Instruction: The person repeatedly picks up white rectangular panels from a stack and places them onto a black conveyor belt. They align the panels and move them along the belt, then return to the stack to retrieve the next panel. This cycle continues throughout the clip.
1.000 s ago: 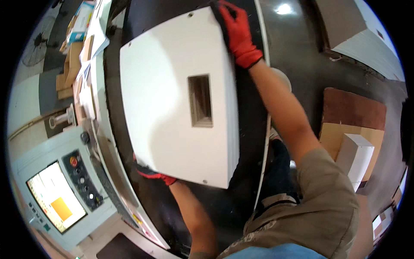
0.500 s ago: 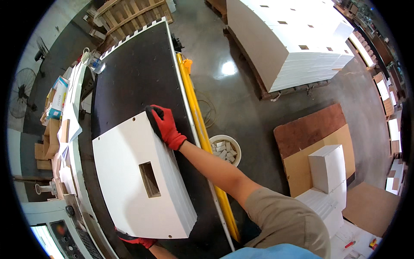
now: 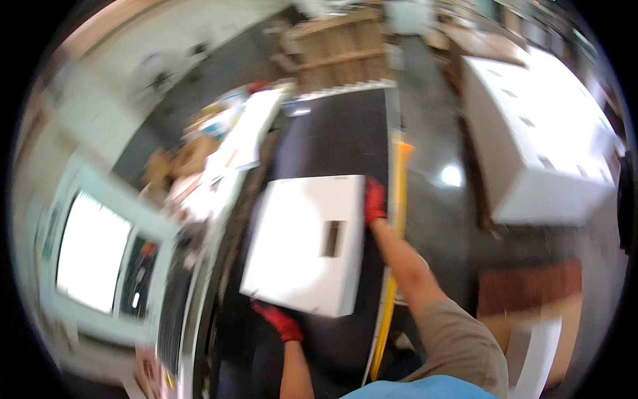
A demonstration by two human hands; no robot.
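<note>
Your red-gloved right hand (image 3: 374,201) touches the right side and your red-gloved left hand (image 3: 280,322) the near edge of a white, slotted rectangular block (image 3: 290,233) on the flat black tabletop (image 3: 335,143); blur hides your finger spread.

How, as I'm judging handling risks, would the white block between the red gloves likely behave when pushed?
Probably stiff: the white block shows no obvious sag. It seems unlikely to roll or tip, being wide and low on the black tabletop. It may slide fairly easily, since that surface looks smooth.
</note>
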